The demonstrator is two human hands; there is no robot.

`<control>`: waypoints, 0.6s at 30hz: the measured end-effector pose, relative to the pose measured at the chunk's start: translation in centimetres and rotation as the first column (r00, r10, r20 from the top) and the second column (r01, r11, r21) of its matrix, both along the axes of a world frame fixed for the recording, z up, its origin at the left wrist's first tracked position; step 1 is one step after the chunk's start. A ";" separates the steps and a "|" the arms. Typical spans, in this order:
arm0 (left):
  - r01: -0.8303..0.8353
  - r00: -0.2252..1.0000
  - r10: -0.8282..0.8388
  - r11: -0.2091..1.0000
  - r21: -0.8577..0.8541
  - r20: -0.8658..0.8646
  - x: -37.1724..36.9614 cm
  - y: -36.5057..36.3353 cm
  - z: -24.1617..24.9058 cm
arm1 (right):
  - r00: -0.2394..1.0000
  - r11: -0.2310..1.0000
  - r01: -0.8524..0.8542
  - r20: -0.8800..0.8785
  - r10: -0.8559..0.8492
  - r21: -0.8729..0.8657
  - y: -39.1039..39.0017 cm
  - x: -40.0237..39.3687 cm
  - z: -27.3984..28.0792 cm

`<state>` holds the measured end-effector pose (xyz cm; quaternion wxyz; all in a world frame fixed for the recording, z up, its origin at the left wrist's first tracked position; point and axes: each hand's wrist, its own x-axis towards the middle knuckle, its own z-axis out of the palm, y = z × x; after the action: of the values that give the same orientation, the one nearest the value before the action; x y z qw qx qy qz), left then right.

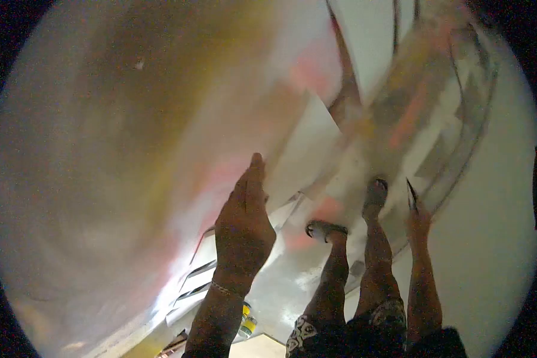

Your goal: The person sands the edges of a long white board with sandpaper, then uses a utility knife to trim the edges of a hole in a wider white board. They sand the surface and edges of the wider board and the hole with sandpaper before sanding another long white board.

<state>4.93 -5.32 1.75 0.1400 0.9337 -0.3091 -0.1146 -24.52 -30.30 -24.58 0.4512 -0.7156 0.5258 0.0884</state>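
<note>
My left hand [243, 218] is raised at the middle, with a thin bracelet at its wrist. Its fingers are stretched out and held together, and no object shows in it. Beyond the fingers spreads a large blurred surface [119, 137] with brown, yellow and pink patches. Down at the right, my right hand [419, 218] is closed around a slim, dark pointed tool [411, 192], whose tip points up in the view. The tool's kind is too small and blurred to make out. Near the left fingertips, a pale flat sheet-like piece [310, 134] overlaps the blurred surface.
My sandalled feet [328, 230] stand on a grey, stained floor [283, 292]. Containers with yellow parts [247, 325] and a cream flat panel [259, 347] lie at the bottom. Bright light glares beside slatted shapes [197, 277] at lower left. A pale wall-like surface [483, 256] fills the right.
</note>
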 end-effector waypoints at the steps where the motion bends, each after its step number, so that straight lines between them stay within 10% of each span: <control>1: -0.015 1.000 0.014 1.000 0.017 0.018 0.2 -0.9 0.0 | 0.979 0.983 -0.023 0.195 0.059 -0.183 0.7 -2.8 -2.3; 4: 0.008 0.998 -0.010 1.000 0.030 0.068 1.0 -4.0 0.2 | 0.989 0.982 -0.059 0.121 0.081 -0.180 -0.1 -5.8 -3.3; 6: 0.000 0.998 -0.004 0.998 0.059 0.070 1.8 -5.9 0.6 | 0.983 0.987 0.114 0.128 -0.129 0.116 -1.3 -6.5 -3.5; 9: 0.037 0.990 -0.045 0.997 0.066 0.131 3.3 -8.8 0.5 | 0.926 0.986 -0.113 0.346 0.148 -0.121 -3.7 -1.6 -1.1; 13: 0.170 0.967 -0.189 0.978 0.121 0.172 5.8 -13.1 0.6 | 0.966 0.983 -0.069 0.259 0.023 0.168 -6.3 9.4 1.1; 16: -0.075 0.977 0.079 0.997 -0.026 0.199 5.2 -13.4 -0.5 | 0.974 0.945 -0.188 0.176 0.144 0.268 -6.1 21.3 10.8; 18: -0.186 0.973 0.186 0.982 -0.011 0.137 5.3 -13.7 -0.9 | 0.731 0.895 -0.445 0.583 0.354 0.014 -5.4 24.2 13.9</control>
<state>10.26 -19.01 0.85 0.1274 0.9643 -0.2291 -0.0367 -0.27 -35.74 -10.67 0.6100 -0.7686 0.1928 0.0071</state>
